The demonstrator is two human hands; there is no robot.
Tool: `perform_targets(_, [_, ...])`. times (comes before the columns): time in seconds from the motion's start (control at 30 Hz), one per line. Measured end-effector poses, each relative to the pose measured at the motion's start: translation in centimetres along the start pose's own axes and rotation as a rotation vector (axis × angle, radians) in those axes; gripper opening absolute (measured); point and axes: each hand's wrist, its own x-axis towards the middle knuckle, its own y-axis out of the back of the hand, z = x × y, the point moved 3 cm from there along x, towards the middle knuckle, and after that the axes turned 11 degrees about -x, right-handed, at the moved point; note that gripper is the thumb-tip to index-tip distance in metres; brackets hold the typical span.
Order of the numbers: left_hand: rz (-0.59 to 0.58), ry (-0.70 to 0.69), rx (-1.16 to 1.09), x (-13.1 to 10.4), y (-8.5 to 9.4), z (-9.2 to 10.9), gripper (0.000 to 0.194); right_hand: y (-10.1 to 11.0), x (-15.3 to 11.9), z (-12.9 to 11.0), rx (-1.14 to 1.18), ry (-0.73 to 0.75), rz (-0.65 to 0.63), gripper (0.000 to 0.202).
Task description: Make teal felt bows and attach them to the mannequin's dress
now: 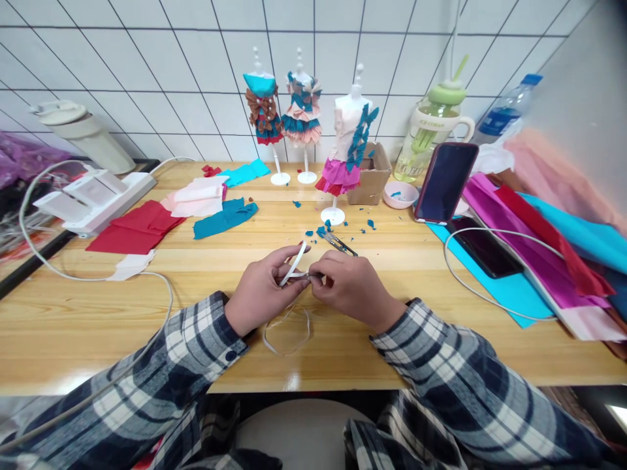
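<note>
Over the middle of the wooden table, my left hand is closed on a narrow white strip, whose loop rises above the fingers. My right hand is pinched close against the left fingertips; what lies between its fingers is too small to name. Thin white thread or ribbon hangs or lies in a loop below the hands. Just beyond them are small dark scissors and teal scraps. A mini dress form in a pink and magenta ruffled dress stands behind the scissors.
Two dressed forms stand near the tiled wall. At left are a power strip, its cable, and red fabric. At right are a propped phone, a flat phone, a pink bowl, bottles and coloured fabric.
</note>
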Motion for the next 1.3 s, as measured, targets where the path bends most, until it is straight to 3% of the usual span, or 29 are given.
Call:
perform_targets(0.37, [-0.026, 0.049, -0.221, 0.3, -0.2, 0.0, 0.071, -0.4, 0.7, 1.4, 0.407, -0.185, -0.046, 0.010])
perform_targets(0.5, [-0.022, 0.084, -0.274, 0.4, -0.1, -0.3, 0.072, -0.3, 0.6, 1.5, 0.394, -0.103, -0.057, 0.012])
perform_targets(0.73, [-0.062, -0.020, -0.033, 0.1, -0.2, -0.1, 0.061, -0.4, 0.5, 1.3, 0.350, -0.097, -0.049, 0.009])
perform_targets(0.87, [-0.115, -0.028, -0.124, 0.1, -0.3, -0.1, 0.059, -0.7, 0.6, 1.5, 0.460, -0.165, -0.071, 0.009])
perform_targets(1.17, [-0.110, 0.045, -0.290, 0.6, -0.3, -0.3, 0.063, -1.1, 0.6, 2.0, 0.570, -0.294, -0.136, 0.009])
perform_targets(1.3, [-0.111, 0.046, -0.216, 0.8, -0.1, -0.4, 0.051, -0.7, 0.5, 1.6, 0.435, -0.183, -0.048, 0.005])
